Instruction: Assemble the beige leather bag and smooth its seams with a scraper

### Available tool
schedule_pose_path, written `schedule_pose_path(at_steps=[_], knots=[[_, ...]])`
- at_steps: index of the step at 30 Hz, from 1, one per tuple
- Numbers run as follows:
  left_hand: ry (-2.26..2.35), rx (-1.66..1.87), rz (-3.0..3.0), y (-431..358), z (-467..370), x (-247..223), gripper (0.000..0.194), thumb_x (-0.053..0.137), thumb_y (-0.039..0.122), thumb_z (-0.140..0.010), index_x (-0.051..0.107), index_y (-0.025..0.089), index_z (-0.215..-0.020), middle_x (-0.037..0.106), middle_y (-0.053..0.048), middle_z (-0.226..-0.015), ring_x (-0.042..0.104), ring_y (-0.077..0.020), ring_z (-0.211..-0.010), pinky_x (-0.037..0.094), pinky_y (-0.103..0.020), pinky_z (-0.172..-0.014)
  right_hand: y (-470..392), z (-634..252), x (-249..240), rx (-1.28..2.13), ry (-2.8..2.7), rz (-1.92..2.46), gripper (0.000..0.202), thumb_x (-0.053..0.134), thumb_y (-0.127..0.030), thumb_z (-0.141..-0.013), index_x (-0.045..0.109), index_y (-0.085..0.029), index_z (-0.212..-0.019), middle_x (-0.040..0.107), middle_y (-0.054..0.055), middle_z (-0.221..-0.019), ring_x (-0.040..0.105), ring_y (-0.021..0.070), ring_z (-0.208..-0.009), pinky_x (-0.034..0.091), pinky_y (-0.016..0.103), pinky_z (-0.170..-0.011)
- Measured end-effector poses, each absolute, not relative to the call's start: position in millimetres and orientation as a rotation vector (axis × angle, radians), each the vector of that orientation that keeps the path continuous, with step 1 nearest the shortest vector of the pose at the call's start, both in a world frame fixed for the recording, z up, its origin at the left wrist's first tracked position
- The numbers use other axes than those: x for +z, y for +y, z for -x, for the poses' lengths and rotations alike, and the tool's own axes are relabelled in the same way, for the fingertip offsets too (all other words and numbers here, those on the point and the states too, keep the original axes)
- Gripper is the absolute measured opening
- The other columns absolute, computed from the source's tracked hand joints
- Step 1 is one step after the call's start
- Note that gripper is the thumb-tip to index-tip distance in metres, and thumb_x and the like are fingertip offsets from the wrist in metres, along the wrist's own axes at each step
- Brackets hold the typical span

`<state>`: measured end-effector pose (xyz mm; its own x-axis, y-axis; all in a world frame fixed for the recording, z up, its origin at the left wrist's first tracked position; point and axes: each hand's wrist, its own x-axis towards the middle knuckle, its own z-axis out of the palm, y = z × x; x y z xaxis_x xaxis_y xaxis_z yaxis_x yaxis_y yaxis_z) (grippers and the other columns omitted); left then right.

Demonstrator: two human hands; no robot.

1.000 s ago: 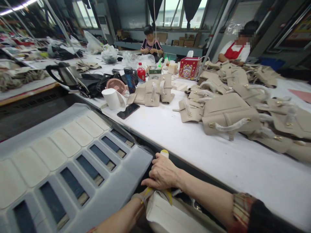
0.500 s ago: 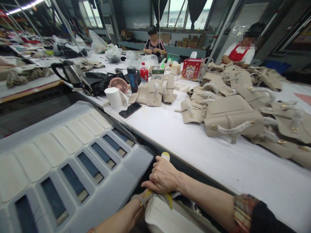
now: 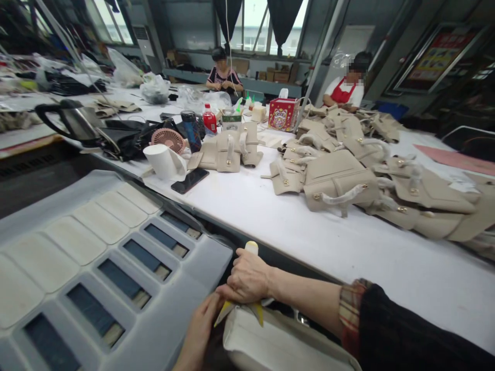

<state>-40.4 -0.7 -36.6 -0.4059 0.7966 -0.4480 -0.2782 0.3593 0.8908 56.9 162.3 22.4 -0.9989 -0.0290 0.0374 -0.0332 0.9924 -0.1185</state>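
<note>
My right hand (image 3: 249, 275) is wrapped round a partly peeled banana (image 3: 251, 247), whose pale flesh and yellowish tip stick out above the fist. Yellow strips of peel hang below it. My left hand (image 3: 199, 327) comes up from below, fingers drawn together, its fingertips against the right thumb and beside a peel strip. What those fingertips hold, if anything, is hidden. Just under both hands is a beige bag (image 3: 278, 342) with a pale end panel, cut off by the lower edge of the view.
Beige bags with wrapped handles (image 3: 340, 180) are heaped on the white table (image 3: 247, 211). A phone (image 3: 190, 181), paper roll (image 3: 162, 161), pink fan (image 3: 168, 140) and kettle (image 3: 77, 122) stand leftward. Pale panels (image 3: 62, 237) lie on a grey slotted surface. Two people sit beyond.
The view has swung to the right, shifting the scene leftward. My left hand has come up to the right thumb. My right hand keeps its grip on the banana.
</note>
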Motion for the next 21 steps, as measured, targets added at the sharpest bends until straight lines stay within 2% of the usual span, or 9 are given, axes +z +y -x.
schedule_pose_path(at_steps=[2,4,7,11,18,21], knots=[[1.536,1.27,-0.57,-13.9,42.1,-28.9,0.058,0.059,0.061,-0.086,0.068,0.016,-0.121,0.069,-0.009,-0.124,0.056,-0.0295,-0.126,0.044,-0.037,-0.108,162.3,-57.2,23.5,0.197,-3.09,-0.044,0.056,0.043,-0.048,-0.099,0.07,-0.02,-0.06,0.067,0.004,-0.053,0.058,0.0179,-0.052,0.028,0.039,-0.069],[1.578,1.166,-0.757,-21.1,41.6,-18.3,0.061,0.065,0.06,-0.082,0.067,0.017,-0.125,0.07,-0.007,-0.124,0.059,-0.0301,-0.122,0.047,-0.033,-0.104,162.1,-58.2,25.2,0.194,-3.085,-0.04,0.056,0.042,-0.047,-0.1,0.069,-0.02,-0.058,0.067,0.004,-0.053,0.058,0.0181,-0.052,0.028,0.039,-0.069],[1.703,0.942,-1.05,-19.4,38.6,-1.7,0.054,0.065,0.054,-0.085,0.066,0.021,-0.127,0.073,-0.001,-0.117,0.064,-0.0275,-0.111,0.049,-0.026,-0.094,161.2,-60.6,27.3,0.181,-3.092,-0.011,0.057,0.041,-0.045,-0.1,0.069,-0.019,-0.058,0.068,0.005,-0.053,0.058,0.0181,-0.051,0.029,0.04,-0.07],[1.773,0.858,-1.189,-12.8,35.9,11.5,0.043,0.061,0.049,-0.089,0.069,0.023,-0.123,0.075,0.002,-0.108,0.066,-0.0251,-0.104,0.048,-0.019,-0.086,159.5,-63.0,28.4,0.203,-3.104,0.044,0.057,0.041,-0.043,-0.101,0.069,-0.018,-0.058,0.068,0.006,-0.054,0.06,0.0188,-0.053,0.03,0.04,-0.072],[1.83,0.857,-1.205,-13.6,28.5,14.9,0.032,0.059,0.048,-0.091,0.074,0.026,-0.11,0.077,-0.001,-0.096,0.07,-0.0256,-0.087,0.049,-0.022,-0.079,153.5,-72.6,30.2,0.233,-3.122,0.116,0.057,0.039,-0.042,-0.101,0.07,-0.017,-0.06,0.069,0.007,-0.055,0.062,0.0191,-0.056,0.029,0.04,-0.074],[1.818,0.911,-1.216,-18.1,28.4,8.9,0.03,0.065,0.047,-0.087,0.075,0.031,-0.11,0.076,-0.003,-0.104,0.069,-0.0297,-0.098,0.049,-0.025,-0.087,146.1,-82.5,31.5,0.282,-3.142,0.247,0.058,0.038,-0.043,-0.102,0.071,-0.017,-0.061,0.07,0.008,-0.058,0.063,0.0185,-0.058,0.029,0.04,-0.074]])
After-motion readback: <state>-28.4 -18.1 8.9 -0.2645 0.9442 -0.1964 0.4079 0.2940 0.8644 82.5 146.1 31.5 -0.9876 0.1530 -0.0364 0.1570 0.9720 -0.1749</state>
